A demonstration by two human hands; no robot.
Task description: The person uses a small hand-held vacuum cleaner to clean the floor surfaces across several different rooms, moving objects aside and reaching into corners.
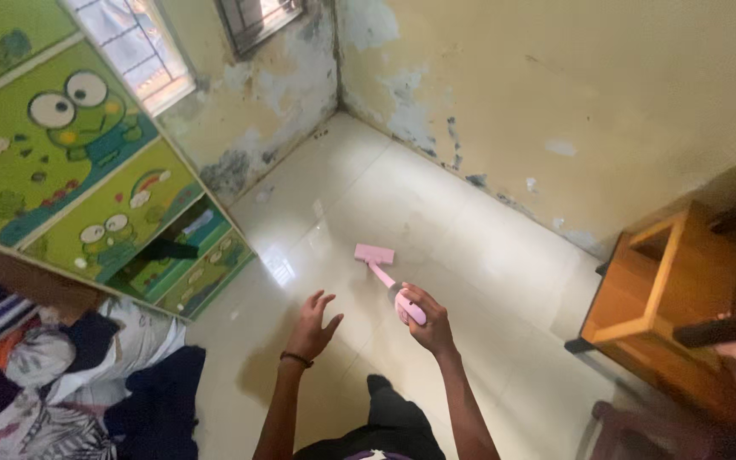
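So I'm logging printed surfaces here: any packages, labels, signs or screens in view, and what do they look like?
No packages, signs or screens show.
Drawer cabinet, left by the wall: green fronts printed with cartoon frogs and rainbows.
Pink handheld tool, in the right hand: no label visible.

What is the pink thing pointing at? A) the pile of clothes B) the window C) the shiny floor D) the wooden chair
C. The right hand holds the pink handheld vacuum with its flat head angled down toward the glossy tiled floor, while the left hand hangs open and empty beside it.
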